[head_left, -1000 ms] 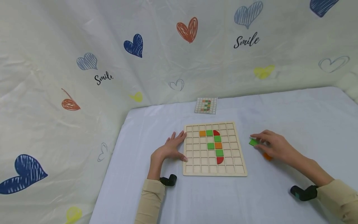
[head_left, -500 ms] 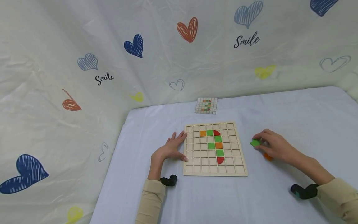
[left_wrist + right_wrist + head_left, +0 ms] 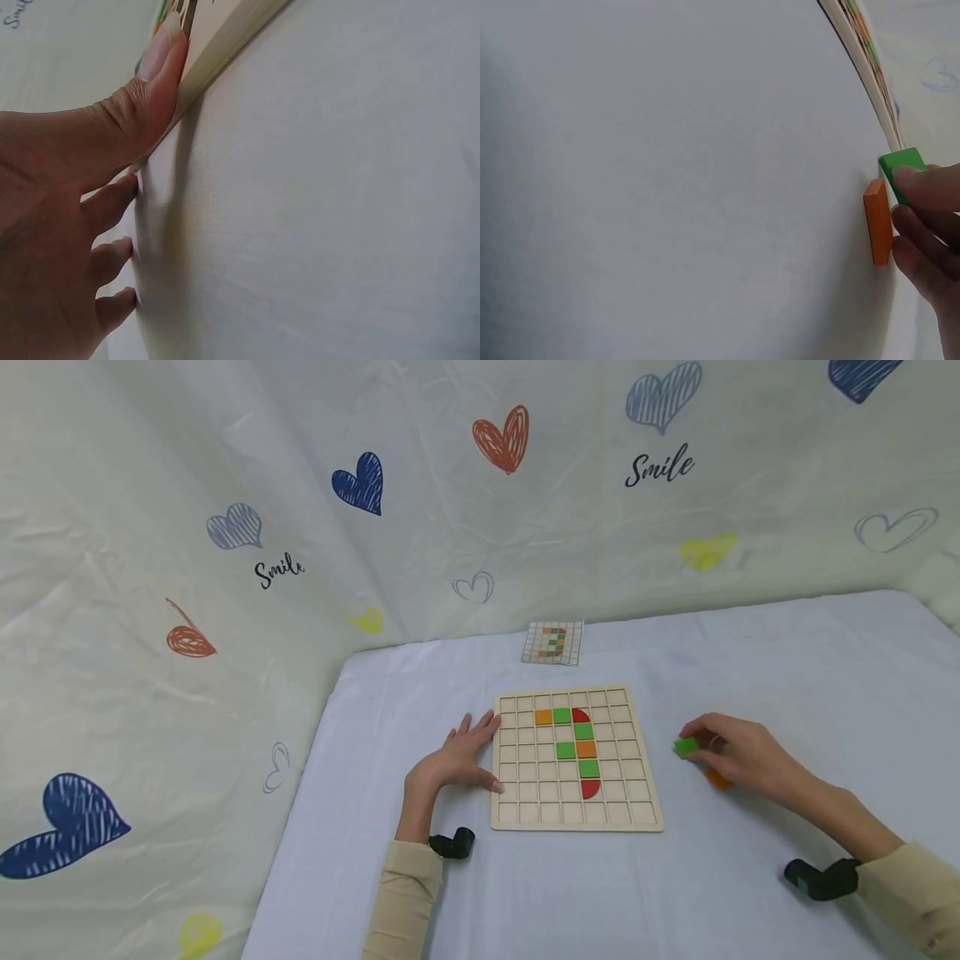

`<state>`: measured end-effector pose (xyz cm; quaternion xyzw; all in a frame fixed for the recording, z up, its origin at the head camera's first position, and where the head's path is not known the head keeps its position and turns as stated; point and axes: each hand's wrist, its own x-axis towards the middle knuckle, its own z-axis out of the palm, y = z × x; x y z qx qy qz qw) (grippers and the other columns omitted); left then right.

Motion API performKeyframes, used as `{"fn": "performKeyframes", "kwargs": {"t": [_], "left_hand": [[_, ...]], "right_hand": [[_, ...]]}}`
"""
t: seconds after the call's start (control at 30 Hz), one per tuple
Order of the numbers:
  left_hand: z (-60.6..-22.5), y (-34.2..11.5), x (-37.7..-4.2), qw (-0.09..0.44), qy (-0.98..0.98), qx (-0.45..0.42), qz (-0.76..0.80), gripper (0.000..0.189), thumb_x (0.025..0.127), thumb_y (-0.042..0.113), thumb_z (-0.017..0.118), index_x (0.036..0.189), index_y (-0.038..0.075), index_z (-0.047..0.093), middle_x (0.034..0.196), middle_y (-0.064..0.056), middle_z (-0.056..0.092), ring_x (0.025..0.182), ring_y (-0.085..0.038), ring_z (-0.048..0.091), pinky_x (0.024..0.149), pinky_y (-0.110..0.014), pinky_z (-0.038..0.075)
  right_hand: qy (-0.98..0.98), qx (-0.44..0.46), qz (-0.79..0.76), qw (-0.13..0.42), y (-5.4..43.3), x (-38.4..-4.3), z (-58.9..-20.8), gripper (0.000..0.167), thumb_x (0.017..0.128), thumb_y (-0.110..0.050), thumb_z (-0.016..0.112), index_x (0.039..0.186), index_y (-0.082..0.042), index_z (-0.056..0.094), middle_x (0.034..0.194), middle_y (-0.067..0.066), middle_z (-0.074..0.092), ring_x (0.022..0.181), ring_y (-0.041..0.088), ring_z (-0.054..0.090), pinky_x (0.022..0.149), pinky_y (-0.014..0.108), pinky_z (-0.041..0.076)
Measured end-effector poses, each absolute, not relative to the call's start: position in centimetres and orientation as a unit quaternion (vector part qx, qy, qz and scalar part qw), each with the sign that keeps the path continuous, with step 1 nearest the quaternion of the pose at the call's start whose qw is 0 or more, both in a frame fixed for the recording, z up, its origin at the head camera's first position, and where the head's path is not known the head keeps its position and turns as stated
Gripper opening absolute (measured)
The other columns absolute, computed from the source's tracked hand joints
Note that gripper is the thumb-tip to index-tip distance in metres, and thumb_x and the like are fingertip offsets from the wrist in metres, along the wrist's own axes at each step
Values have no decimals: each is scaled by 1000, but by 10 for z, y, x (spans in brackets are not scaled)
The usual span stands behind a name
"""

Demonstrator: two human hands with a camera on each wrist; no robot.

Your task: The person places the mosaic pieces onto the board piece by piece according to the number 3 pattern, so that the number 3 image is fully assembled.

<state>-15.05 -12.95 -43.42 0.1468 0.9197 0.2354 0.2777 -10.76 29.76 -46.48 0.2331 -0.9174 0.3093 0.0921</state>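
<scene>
In the head view my right hand [image 3: 731, 750] pinches a green square tile [image 3: 686, 746] between thumb and fingers, to the right of the board. An orange tile [image 3: 718, 778] lies on the cloth just beneath that hand; the right wrist view shows this orange tile [image 3: 878, 221] beside the fingertips and the green tile [image 3: 903, 171] under the thumb. My left hand [image 3: 456, 762] rests with spread fingers at the left edge of the wooden grid board [image 3: 517, 817], its thumb over the rim. Green, orange and red pieces sit in the board's cells, forming a hooked shape.
Behind the board lies a small printed card [image 3: 552, 643] with a coloured grid pattern. A white cloth [image 3: 570, 893] covers the table, and a curtain [image 3: 420, 410] with printed hearts hangs behind it and along the left. Each wrist carries a black camera.
The green tile, flat near the fingertips before, is now pinched and tilted in my right hand, shifted slightly right and nearer. My left hand and the board stay in place.
</scene>
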Motion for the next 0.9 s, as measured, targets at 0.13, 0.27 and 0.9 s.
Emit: {"fn": "performKeyframes", "kwargs": {"t": [0.13, 0.27, 0.9], "left_hand": [[-435, -129, -151, 277, 920, 146, 235, 116, 78, 30, 91, 167, 22, 17, 174, 5, 6, 161, -28, -9, 131, -48, 0], [-435, -129, -151, 278, 920, 146, 235, 116, 78, 30, 91, 167, 22, 17, 174, 6, 6, 161, -27, -9, 131, -48, 0], [-437, -131, -152, 277, 920, 150, 235, 117, 77, 32, 91, 167, 22, 16, 174, 6, 6, 161, -27, -9, 131, -48, -1]], "right_hand": [[-908, 243, 324, 107, 300, -106, -465, 32, 74, 10, 84, 99, -5, 72, 90, 0, 73, 75, 4, 61, 66, 9, 49], [-906, 242, 327, 118, 299, -104, -462, 35, 71, 13, 84, 99, -7, 74, 94, 2, 76, 80, 1, 66, 68, 8, 51], [-905, 233, 333, 123, 288, -100, -458, 44, 67, 11, 87, 108, -6, 78, 96, -2, 73, 78, -7, 62, 70, 7, 53]]}}
